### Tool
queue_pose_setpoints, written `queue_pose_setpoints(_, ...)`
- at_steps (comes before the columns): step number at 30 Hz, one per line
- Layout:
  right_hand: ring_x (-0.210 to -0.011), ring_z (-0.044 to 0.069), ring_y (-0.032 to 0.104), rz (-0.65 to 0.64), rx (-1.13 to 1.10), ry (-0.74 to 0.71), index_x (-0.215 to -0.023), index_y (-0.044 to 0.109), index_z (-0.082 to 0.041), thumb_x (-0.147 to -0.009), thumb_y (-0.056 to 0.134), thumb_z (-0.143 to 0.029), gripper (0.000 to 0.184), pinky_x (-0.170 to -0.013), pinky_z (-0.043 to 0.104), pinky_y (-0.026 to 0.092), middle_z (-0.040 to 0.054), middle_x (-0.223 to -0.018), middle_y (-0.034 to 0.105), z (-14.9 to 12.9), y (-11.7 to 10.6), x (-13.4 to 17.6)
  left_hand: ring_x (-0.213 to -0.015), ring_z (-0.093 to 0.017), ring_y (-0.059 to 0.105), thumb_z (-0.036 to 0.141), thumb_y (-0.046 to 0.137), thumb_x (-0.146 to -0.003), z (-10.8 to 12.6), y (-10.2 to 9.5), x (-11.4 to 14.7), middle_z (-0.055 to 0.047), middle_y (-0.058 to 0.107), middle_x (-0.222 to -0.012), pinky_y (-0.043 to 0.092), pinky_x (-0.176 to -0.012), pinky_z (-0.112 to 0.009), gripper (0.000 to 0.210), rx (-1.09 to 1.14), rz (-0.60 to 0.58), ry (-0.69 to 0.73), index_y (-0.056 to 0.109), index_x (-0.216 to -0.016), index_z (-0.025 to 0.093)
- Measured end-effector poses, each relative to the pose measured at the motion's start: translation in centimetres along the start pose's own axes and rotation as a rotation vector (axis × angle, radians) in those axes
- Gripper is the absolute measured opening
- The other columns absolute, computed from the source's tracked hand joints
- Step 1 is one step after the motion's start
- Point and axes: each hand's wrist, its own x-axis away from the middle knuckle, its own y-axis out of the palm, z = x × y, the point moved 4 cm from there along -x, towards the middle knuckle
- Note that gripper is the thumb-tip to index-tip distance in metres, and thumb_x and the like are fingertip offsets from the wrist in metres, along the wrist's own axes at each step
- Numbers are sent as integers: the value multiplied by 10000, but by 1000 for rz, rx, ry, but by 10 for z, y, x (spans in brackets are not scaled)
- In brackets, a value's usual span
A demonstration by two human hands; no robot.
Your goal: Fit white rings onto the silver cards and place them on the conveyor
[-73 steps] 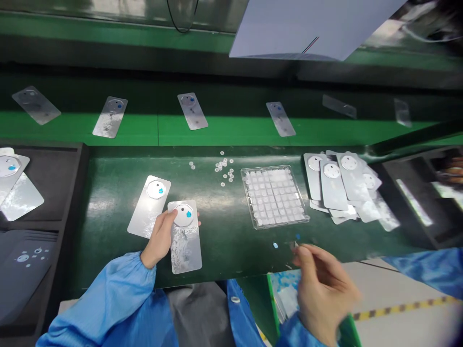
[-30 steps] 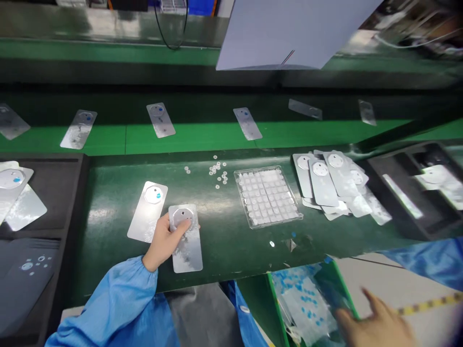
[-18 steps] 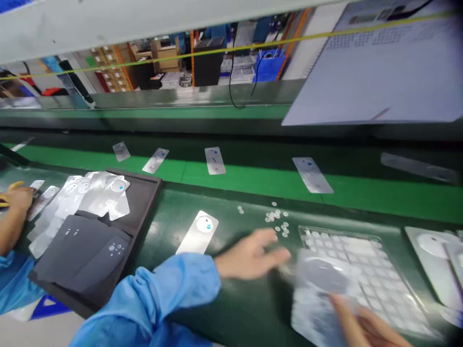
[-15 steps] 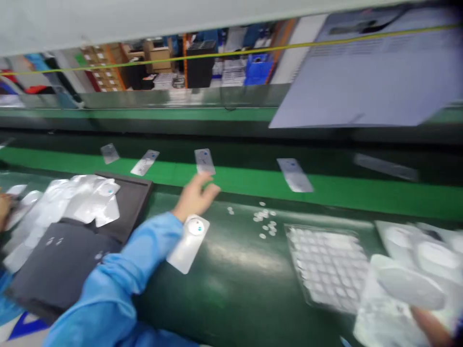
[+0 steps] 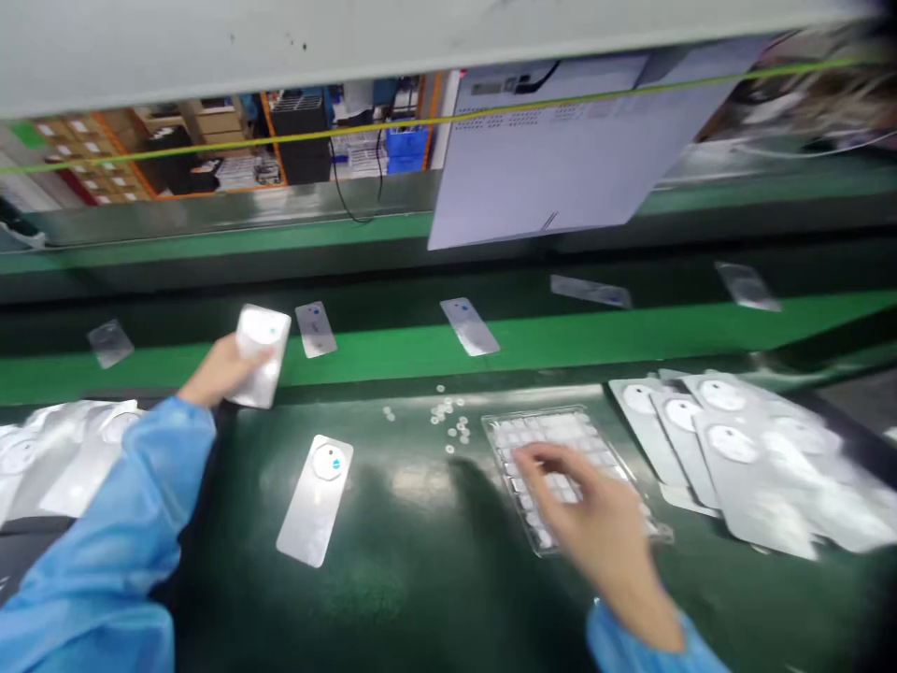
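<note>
My left hand (image 5: 222, 369) grips a white phone back cover (image 5: 264, 350) with a round camera area, raised at the near edge of the green belt. Below it, another phone back cover (image 5: 315, 505) with a teal dot lies flat on the dark green table. My right hand (image 5: 585, 509) hovers over a clear tray (image 5: 508, 481) of small white pieces, thumb and fingertips pinched together. Whatever is between those fingertips is too small to make out. Left of the tray, several small white rings (image 5: 448, 408) lie scattered.
Several covers, one of them a flat cover (image 5: 469, 326), lie spaced along the belt (image 5: 392, 360). A stack of covers (image 5: 733, 444) sits on the right, and another pile (image 5: 77, 453) on the left. A pale panel (image 5: 539, 159) hangs beyond the belt.
My view has turned right. My left hand, empty at the belt before, now holds a cover farther left. My right hand has come from the blurred lower right corner to above the tray.
</note>
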Motion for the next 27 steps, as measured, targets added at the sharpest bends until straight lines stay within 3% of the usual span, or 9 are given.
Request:
queue_pose_setpoints(1, -724, 223, 728, -65, -132, -44, -876, 734, -235, -957, 666, -452, 242, -671, 309, 573, 41, -810, 767, -25, 22, 14, -481, -154, 597, 177, 579, -925, -10, 13, 16, 22, 644, -465, 603, -801, -469, 253, 32, -63, -7, 727, -772, 40)
queue_pose_setpoints(3, -680, 193, 714, -169, -310, -29, -871, 716, -226, -993, 647, -357, 192, -632, 275, 569, 25, -775, 753, -62, 56, 39, -715, -238, 759, 238, 785, -837, -30, 61, 57, -64, 787, -714, 622, -715, -318, 135, 162, -248, 0, 773, -858, 106)
queue_pose_setpoints(6, -603, 164, 674, -239, -461, 66, -853, 676, -213, -988, 651, -323, 176, -613, 269, 571, 15, -738, 718, -78, 80, 65, -999, -289, 771, 337, 826, -824, -56, 132, 120, -117, 812, -1047, 615, -900, -369, 309, 395, -343, 11, 757, -1047, 135)
queue_pose_setpoints(9, -612, 163, 692, -304, -524, 180, -824, 639, -210, -976, 670, -339, 202, -597, 261, 580, 19, -768, 710, -65, 77, 83, -1091, -297, 743, 388, 869, -775, -73, 167, 154, -115, 784, -1157, 594, -983, -427, 494, 654, -335, -122, 692, -1181, 168)
queue_pose_setpoints(13, -661, 172, 732, -350, -467, 172, -876, 677, -216, -995, 677, -340, 172, -589, 233, 595, 18, -798, 739, -55, 62, 93, -898, -278, 764, 480, 843, -793, -77, 177, 162, -103, 783, -1037, 652, -807, -423, 485, 804, -339, -290, 667, -1116, 162)
queue_pose_setpoints(16, -673, 178, 728, -309, -323, 7, -1069, 724, -220, -1041, 619, -295, 132, -641, 259, 617, 34, -849, 758, -62, 58, 95, -823, -243, 741, 485, 783, -852, -68, 173, 163, -73, 762, -957, 645, -742, -361, 389, 713, -294, -205, 689, -1046, 160)
queue_pose_setpoints(20, -730, 213, 723, -314, -127, -202, -1283, 726, -222, -1086, 508, -223, 294, -722, 332, 645, 73, -864, 748, -70, 63, 97, -895, -232, 713, 376, 698, -932, -57, 171, 168, -54, 755, -942, 606, -820, -312, 222, 558, -272, -30, 734, -1014, 173)
queue_pose_setpoints(27, -811, 221, 741, -315, -81, -248, -1281, 738, -237, -1068, 508, -161, 322, -769, 346, 661, 90, -948, 767, -66, 66, 101, -812, -246, 708, 386, 666, -952, -54, 172, 173, -58, 760, -899, 593, -752, -312, 252, 626, -338, -73, 769, -1027, 170)
